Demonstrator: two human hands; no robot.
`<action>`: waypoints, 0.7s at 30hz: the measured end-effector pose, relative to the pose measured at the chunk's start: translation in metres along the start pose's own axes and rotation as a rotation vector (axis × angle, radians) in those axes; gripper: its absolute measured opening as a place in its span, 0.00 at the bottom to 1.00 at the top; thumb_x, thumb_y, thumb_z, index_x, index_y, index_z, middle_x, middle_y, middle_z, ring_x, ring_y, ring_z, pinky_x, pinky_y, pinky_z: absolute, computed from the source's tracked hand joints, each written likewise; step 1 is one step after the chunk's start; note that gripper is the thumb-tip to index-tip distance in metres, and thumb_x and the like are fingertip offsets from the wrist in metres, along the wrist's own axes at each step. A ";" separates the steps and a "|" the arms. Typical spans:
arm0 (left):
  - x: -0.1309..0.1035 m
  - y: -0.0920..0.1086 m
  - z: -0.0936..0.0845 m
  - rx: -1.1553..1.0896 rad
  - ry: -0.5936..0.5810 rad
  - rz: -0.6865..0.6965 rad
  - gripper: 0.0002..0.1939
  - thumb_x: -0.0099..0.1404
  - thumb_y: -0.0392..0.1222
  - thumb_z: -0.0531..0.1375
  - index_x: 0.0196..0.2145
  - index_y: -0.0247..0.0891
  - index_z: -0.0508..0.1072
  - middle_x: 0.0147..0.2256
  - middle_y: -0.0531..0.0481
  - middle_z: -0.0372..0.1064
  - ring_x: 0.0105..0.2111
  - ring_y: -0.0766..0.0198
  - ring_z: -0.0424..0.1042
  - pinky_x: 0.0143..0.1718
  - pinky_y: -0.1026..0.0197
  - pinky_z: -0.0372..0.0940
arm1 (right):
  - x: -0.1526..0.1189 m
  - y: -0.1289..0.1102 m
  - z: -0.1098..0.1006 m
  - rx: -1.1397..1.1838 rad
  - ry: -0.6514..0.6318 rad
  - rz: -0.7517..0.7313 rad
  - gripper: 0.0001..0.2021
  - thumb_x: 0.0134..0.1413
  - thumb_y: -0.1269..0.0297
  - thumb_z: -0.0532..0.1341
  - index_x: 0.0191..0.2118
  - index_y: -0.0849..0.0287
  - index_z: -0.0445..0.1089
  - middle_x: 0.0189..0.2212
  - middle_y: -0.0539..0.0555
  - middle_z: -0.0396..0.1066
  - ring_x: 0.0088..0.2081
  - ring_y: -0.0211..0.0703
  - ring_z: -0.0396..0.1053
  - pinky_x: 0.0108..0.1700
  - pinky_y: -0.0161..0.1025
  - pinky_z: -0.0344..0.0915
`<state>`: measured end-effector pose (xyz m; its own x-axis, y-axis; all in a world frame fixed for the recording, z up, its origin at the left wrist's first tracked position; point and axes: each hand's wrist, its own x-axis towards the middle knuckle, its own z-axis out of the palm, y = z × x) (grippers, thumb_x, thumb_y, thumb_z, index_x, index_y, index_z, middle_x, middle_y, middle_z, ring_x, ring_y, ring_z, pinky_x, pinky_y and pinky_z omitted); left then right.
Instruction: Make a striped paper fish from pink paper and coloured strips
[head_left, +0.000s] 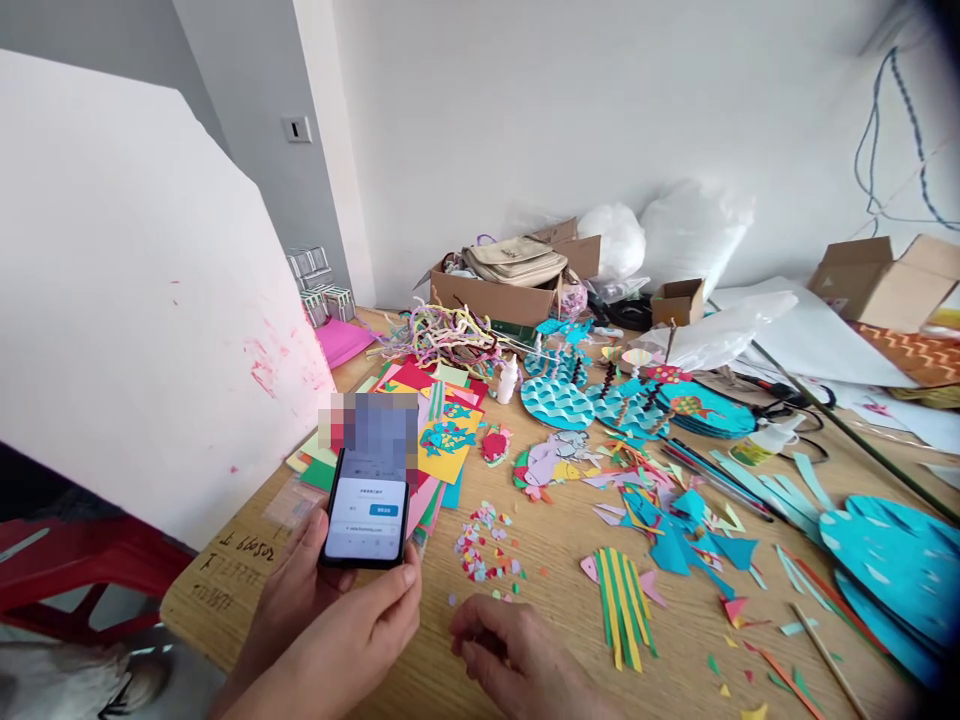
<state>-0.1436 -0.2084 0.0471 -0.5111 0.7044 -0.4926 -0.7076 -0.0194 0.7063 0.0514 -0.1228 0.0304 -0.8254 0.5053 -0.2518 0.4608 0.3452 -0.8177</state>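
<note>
My right hand hovers low over the table's front, its fingers loosely bent, the thumb a little apart, nothing visible in it. It is nearest to a heap of small paper scraps and a fish of green and yellow paper strips. My left hand does not show. To the left, two hands that appear to be another person's hold a black phone with a lit screen. Behind the phone lie coloured paper sheets. Small paper fish are piled at mid-table.
At the left stands a large white board. Fuzzy stems, a white glue bottle and a cardboard box are farther back. Blue paper scraps, pens, a stick and blue discs lie right.
</note>
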 end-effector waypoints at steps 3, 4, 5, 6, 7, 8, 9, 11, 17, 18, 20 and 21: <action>-0.004 0.001 0.006 -0.059 -0.028 -0.093 0.24 0.48 0.57 0.63 0.40 0.43 0.71 0.37 0.42 0.71 0.41 0.48 0.72 0.35 0.50 0.70 | 0.000 -0.002 -0.001 -0.005 -0.016 0.014 0.11 0.47 0.74 0.54 0.34 0.62 0.72 0.25 0.50 0.71 0.25 0.33 0.64 0.26 0.27 0.56; -0.005 0.001 0.007 -0.067 -0.027 -0.107 0.24 0.48 0.57 0.63 0.40 0.43 0.71 0.37 0.42 0.71 0.41 0.47 0.71 0.34 0.49 0.70 | 0.000 -0.003 -0.001 -0.007 -0.020 0.021 0.10 0.47 0.75 0.54 0.34 0.62 0.72 0.25 0.50 0.71 0.25 0.33 0.64 0.26 0.27 0.56; -0.005 0.002 0.009 -0.069 -0.021 -0.113 0.24 0.48 0.57 0.63 0.40 0.43 0.71 0.37 0.42 0.71 0.41 0.47 0.71 0.34 0.49 0.70 | 0.000 -0.003 -0.002 -0.011 -0.023 0.026 0.10 0.47 0.75 0.54 0.34 0.62 0.72 0.25 0.50 0.71 0.25 0.33 0.64 0.26 0.27 0.56; -0.006 0.002 0.010 -0.068 -0.011 -0.109 0.23 0.48 0.57 0.63 0.40 0.43 0.71 0.36 0.42 0.71 0.41 0.47 0.72 0.33 0.49 0.70 | 0.001 -0.003 -0.002 -0.016 -0.025 0.027 0.11 0.47 0.75 0.54 0.34 0.62 0.72 0.25 0.50 0.71 0.25 0.33 0.64 0.26 0.27 0.56; -0.006 0.002 0.011 -0.066 0.003 -0.095 0.22 0.49 0.57 0.63 0.39 0.43 0.72 0.36 0.43 0.72 0.40 0.47 0.72 0.33 0.49 0.71 | 0.001 -0.003 -0.002 -0.020 -0.026 0.025 0.11 0.47 0.75 0.54 0.34 0.62 0.72 0.25 0.50 0.71 0.25 0.33 0.64 0.26 0.27 0.56; -0.007 0.002 0.012 -0.065 0.018 -0.075 0.21 0.49 0.57 0.63 0.38 0.43 0.72 0.35 0.43 0.72 0.40 0.47 0.72 0.32 0.49 0.71 | 0.001 -0.003 -0.002 -0.022 -0.029 0.021 0.11 0.47 0.75 0.54 0.34 0.61 0.72 0.25 0.50 0.71 0.25 0.33 0.64 0.26 0.27 0.56; -0.008 0.002 0.013 -0.065 0.034 -0.052 0.20 0.49 0.57 0.62 0.38 0.44 0.72 0.34 0.44 0.72 0.39 0.47 0.72 0.32 0.49 0.71 | 0.001 -0.002 -0.002 -0.026 -0.029 0.017 0.11 0.47 0.75 0.54 0.34 0.61 0.72 0.25 0.49 0.71 0.25 0.33 0.63 0.26 0.27 0.56; -0.010 0.002 0.016 -0.063 0.048 -0.023 0.19 0.50 0.56 0.62 0.37 0.44 0.73 0.33 0.45 0.72 0.39 0.47 0.73 0.32 0.49 0.71 | 0.001 -0.001 -0.001 -0.031 -0.029 0.017 0.11 0.46 0.75 0.54 0.34 0.60 0.72 0.25 0.49 0.71 0.25 0.33 0.63 0.26 0.27 0.56; -0.025 -0.001 0.030 -0.032 0.033 -0.041 0.16 0.52 0.54 0.61 0.33 0.41 0.75 0.30 0.44 0.73 0.38 0.47 0.73 0.33 0.50 0.71 | 0.001 0.001 -0.001 -0.048 -0.048 0.013 0.11 0.46 0.74 0.54 0.35 0.60 0.72 0.26 0.50 0.72 0.26 0.34 0.65 0.26 0.27 0.56; -0.026 0.000 0.031 -0.035 0.044 -0.025 0.15 0.52 0.54 0.61 0.33 0.42 0.75 0.30 0.45 0.73 0.37 0.47 0.73 0.33 0.50 0.71 | 0.001 0.002 0.000 -0.046 -0.050 0.015 0.12 0.46 0.75 0.54 0.35 0.60 0.72 0.26 0.50 0.72 0.26 0.34 0.65 0.26 0.27 0.56; -0.026 0.004 0.030 -0.017 0.044 -0.049 0.16 0.51 0.53 0.61 0.34 0.42 0.75 0.30 0.44 0.73 0.36 0.46 0.74 0.32 0.49 0.71 | 0.002 0.003 0.001 -0.045 -0.055 0.020 0.12 0.45 0.75 0.54 0.35 0.60 0.72 0.26 0.50 0.72 0.26 0.34 0.65 0.26 0.27 0.56; -0.025 0.007 0.029 -0.008 0.041 -0.054 0.16 0.51 0.53 0.62 0.34 0.41 0.75 0.30 0.44 0.73 0.35 0.46 0.74 0.31 0.49 0.71 | 0.003 0.004 0.001 -0.048 -0.058 0.019 0.12 0.44 0.75 0.55 0.34 0.61 0.72 0.26 0.50 0.72 0.26 0.34 0.65 0.26 0.27 0.56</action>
<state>-0.1215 -0.2058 0.0790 -0.4919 0.6747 -0.5503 -0.7385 0.0114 0.6742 0.0505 -0.1207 0.0257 -0.8335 0.4654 -0.2978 0.4902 0.3740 -0.7873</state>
